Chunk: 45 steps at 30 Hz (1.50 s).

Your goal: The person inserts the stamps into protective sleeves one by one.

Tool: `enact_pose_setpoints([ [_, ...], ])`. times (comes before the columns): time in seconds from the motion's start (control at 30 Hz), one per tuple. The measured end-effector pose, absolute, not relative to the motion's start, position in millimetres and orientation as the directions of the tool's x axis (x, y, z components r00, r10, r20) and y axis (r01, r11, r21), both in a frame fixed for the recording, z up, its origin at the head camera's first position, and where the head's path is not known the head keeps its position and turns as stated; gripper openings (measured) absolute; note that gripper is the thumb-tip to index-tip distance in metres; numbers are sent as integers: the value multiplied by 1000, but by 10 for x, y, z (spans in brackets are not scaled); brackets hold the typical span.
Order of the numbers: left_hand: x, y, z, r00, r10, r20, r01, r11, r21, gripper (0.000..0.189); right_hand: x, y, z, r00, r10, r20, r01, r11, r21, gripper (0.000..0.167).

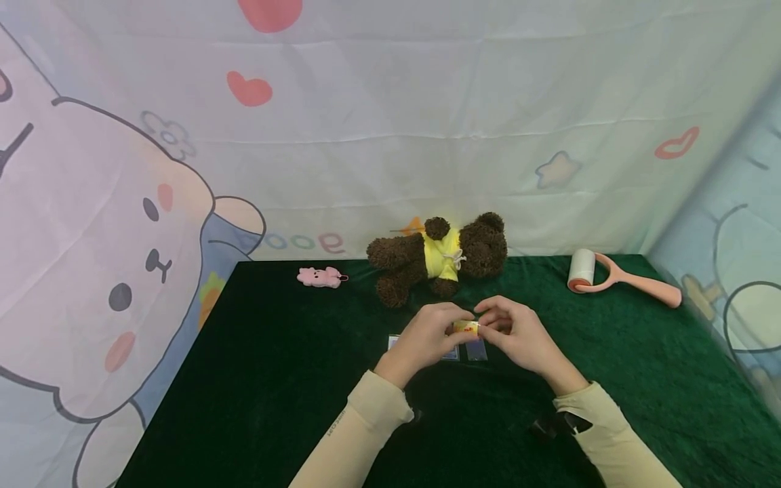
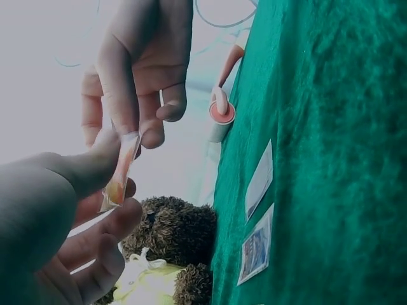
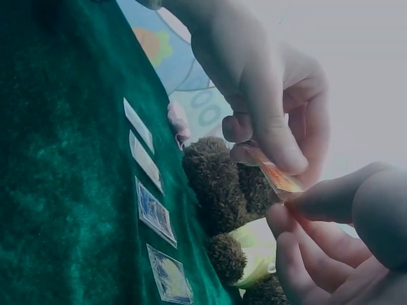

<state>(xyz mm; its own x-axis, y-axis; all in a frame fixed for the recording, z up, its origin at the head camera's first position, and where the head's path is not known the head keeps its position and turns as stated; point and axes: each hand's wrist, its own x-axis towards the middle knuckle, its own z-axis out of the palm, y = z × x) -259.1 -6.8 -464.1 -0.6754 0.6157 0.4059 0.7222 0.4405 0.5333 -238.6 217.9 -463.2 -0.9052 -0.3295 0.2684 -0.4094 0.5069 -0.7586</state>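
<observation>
Above the table, my left hand (image 1: 430, 335) and right hand (image 1: 518, 339) meet at a small yellow-and-orange card (image 1: 466, 327) with a clear, shiny covering. Thumb and fingers of the left hand pinch one end; the right hand pinches the other. Seen nearly edge-on in the left wrist view, the card (image 2: 121, 171) slants between the two thumbs. Below the hands lie several flat cards in a row, among them a blue picture card (image 3: 154, 211) and a yellowish one (image 3: 169, 274) in the right wrist view. In the head view the left hand partly hides this row.
A brown teddy bear (image 1: 482, 247) in a yellow top lies at the back of the green cloth (image 1: 274, 379). Left of it is a pink plush toy (image 1: 320, 277). A lint roller (image 1: 610, 274) with a peach handle lies at the back right, before a printed curtain (image 1: 390, 135).
</observation>
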Motion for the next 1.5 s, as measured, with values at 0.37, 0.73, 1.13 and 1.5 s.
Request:
enact_pose_setpoints([
  [0.37, -2556, -44, -4604, -713, 569, 410, 699, 531, 479, 10, -2379, 2176, -4607, -890, -360, 281, -440, 508, -741, 23],
  [0.73, -2586, -12, -4596, -756, 572, 317, 639, 542, 546, 8, -2388, 2246, -4582, -882, -366, 295, -456, 513, -727, 22],
  [1.13, -2712, 198, -4585, -775, 594, 217, 557, 479, 679, 8, -2390, 2537, -4504, -900, -285, 329, -436, 571, -696, 20],
  [1.5, -2820, 486, -4751, -825, 562, 56, 405, 519, 752, 23, -2354, 2693, -4491, -920, -240, 309, -391, 605, -694, 20],
])
